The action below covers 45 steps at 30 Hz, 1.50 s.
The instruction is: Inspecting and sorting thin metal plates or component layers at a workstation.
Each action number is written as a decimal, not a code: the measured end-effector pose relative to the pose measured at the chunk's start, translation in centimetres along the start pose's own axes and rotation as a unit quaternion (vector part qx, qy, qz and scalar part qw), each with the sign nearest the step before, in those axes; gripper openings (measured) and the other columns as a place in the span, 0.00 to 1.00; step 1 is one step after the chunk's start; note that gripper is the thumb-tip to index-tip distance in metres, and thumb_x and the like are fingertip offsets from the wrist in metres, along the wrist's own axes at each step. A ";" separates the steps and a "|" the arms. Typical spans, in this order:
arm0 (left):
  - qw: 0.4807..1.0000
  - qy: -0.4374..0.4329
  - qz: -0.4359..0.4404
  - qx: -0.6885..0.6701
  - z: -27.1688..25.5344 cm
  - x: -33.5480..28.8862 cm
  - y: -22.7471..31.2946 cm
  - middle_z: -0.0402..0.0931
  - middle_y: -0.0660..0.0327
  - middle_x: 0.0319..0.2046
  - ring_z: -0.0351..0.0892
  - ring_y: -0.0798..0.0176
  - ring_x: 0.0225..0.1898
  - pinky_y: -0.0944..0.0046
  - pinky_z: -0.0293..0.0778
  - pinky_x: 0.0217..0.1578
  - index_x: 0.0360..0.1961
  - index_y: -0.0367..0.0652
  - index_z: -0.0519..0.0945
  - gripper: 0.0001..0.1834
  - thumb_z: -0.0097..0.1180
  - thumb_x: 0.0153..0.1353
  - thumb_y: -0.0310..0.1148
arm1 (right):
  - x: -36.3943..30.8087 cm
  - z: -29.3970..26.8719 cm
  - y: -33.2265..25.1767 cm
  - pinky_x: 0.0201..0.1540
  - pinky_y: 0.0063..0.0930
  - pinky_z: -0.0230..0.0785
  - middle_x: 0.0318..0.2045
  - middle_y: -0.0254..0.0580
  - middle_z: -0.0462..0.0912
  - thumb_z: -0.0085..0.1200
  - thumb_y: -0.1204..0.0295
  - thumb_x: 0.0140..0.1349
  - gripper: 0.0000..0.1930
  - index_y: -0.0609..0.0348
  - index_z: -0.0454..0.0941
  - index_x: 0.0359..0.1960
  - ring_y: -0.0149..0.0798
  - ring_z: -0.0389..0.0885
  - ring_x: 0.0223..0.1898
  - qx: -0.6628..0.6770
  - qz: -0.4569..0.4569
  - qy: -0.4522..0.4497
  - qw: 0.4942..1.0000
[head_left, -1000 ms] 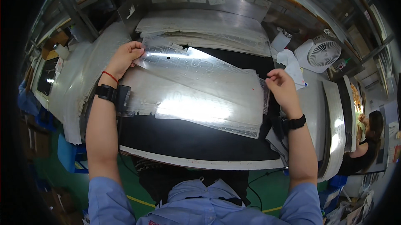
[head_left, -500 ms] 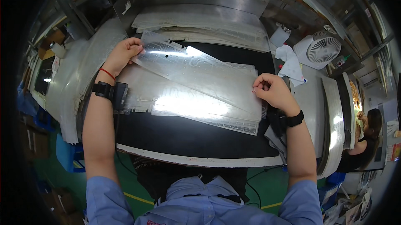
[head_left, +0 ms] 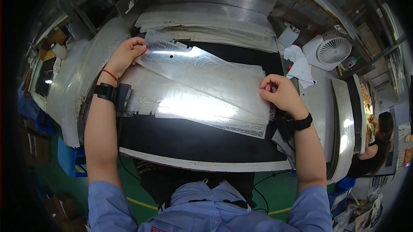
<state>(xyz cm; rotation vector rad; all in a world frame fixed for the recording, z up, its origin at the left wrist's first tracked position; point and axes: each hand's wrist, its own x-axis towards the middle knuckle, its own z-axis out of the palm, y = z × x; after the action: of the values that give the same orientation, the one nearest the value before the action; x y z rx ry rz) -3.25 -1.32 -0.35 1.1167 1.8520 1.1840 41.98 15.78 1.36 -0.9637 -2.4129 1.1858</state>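
Note:
A clear plastic sheet (head_left: 202, 70) with rows of small holes and notches along its far edge lies slantwise, its left end lifted. My left hand (head_left: 126, 57) pinches that sheet's far left corner. At the sheet's right end, my right hand (head_left: 282, 95) is closed in a pinch on its edge, the fingers curled. Beneath the sheet, a pile of similar clear sheets (head_left: 247, 130) rests on a black mat (head_left: 185, 141). The wrist of each arm has a black strap with a small device.
More sheets (head_left: 206, 14) are stacked at the back, at the left (head_left: 81, 68) and far right (head_left: 345, 133). Back right stand a white fan (head_left: 333, 51), a bottle (head_left: 289, 36) and a white cloth (head_left: 299, 66). Another person (head_left: 378, 146) sits at far right.
Almost nothing differs. Both hands keep their hold on the sheet, with only a very slight shift of the whole view.

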 end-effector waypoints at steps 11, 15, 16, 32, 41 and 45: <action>1.000 -0.003 -0.007 -0.012 0.0 -0.1 0.1 0.79 0.74 0.32 0.69 0.83 0.26 0.80 0.60 0.24 0.43 0.49 0.77 0.06 0.53 0.66 0.33 | 0.1 0.0 0.2 0.26 0.17 0.61 0.21 0.25 0.72 0.62 0.77 0.49 0.07 0.61 0.77 0.30 0.20 0.67 0.23 0.021 0.021 -0.010 1.000; 1.000 -0.007 -0.006 -0.022 0.1 0.0 0.1 0.80 0.74 0.32 0.69 0.83 0.26 0.79 0.60 0.25 0.43 0.49 0.78 0.06 0.53 0.66 0.33 | 0.2 0.0 0.5 0.27 0.16 0.61 0.21 0.25 0.72 0.62 0.77 0.49 0.08 0.61 0.76 0.30 0.20 0.67 0.23 0.034 0.022 -0.015 0.999; 1.000 -0.008 -0.006 -0.022 0.0 0.0 0.1 0.80 0.74 0.32 0.69 0.83 0.26 0.79 0.60 0.25 0.43 0.49 0.78 0.06 0.52 0.66 0.33 | 0.2 0.0 0.6 0.27 0.16 0.61 0.21 0.25 0.71 0.62 0.77 0.49 0.08 0.61 0.76 0.30 0.20 0.67 0.23 0.031 0.020 -0.014 0.999; 1.000 -0.007 -0.010 -0.009 -0.1 0.1 0.0 0.80 0.74 0.32 0.70 0.83 0.27 0.79 0.60 0.25 0.44 0.48 0.78 0.07 0.53 0.66 0.34 | 0.0 -0.2 0.2 0.28 0.16 0.61 0.23 0.25 0.70 0.61 0.78 0.48 0.09 0.61 0.76 0.32 0.20 0.66 0.25 0.035 0.021 -0.028 0.999; 1.000 0.002 -0.005 -0.003 0.1 0.0 0.0 0.79 0.74 0.32 0.68 0.83 0.25 0.80 0.59 0.24 0.43 0.49 0.77 0.06 0.53 0.67 0.34 | 0.0 -0.4 0.3 0.28 0.16 0.61 0.25 0.25 0.70 0.61 0.79 0.48 0.10 0.61 0.76 0.33 0.20 0.66 0.25 0.033 0.011 -0.026 0.999; 1.000 0.005 -0.006 0.000 0.1 0.1 0.0 0.79 0.74 0.31 0.67 0.84 0.25 0.80 0.58 0.23 0.43 0.49 0.77 0.06 0.52 0.67 0.34 | 0.0 -0.3 0.3 0.28 0.16 0.61 0.25 0.25 0.70 0.60 0.79 0.48 0.10 0.61 0.76 0.33 0.20 0.66 0.25 0.050 0.016 -0.033 0.998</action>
<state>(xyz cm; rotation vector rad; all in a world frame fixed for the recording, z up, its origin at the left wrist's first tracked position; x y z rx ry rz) -3.18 -1.24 -0.41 1.1006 1.8631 1.1851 42.31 16.09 1.29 -0.9509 -2.3723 1.3560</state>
